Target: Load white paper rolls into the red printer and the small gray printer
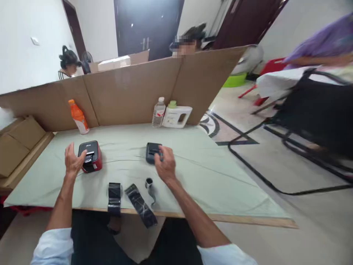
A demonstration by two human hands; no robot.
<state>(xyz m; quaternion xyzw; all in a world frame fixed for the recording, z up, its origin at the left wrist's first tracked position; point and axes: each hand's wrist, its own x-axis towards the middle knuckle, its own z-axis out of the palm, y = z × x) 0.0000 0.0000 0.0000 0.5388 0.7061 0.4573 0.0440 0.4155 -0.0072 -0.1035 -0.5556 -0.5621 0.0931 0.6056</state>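
Your left hand (73, 162) is spread wide, thumb apart from fingers, nothing gripped; the thumb overlaps the left side of the red-and-black device (95, 159), a boxy, hard-looking shell with rounded corners, on the table's left half. Can't tell if it touches. Your right hand (167, 164) is half curled, thumb and fingers at the right edge of the dark device (151, 152), a squat rounded block mid-table; can't tell if it's gripped. Nearer you: a glossy black strip (114, 194) with a wavy surface, a creased shiny strip (141, 206) lying diagonally, both overhanging the edge, and a small dark roll (149, 181) with a curling tail. Under it all, wrinkled pale green cloth (209, 184). Behind: orange bottle (78, 117), clear plastic bottle (159, 115), white handled jug (176, 116), then a creased brown cardboard wall (132, 95).
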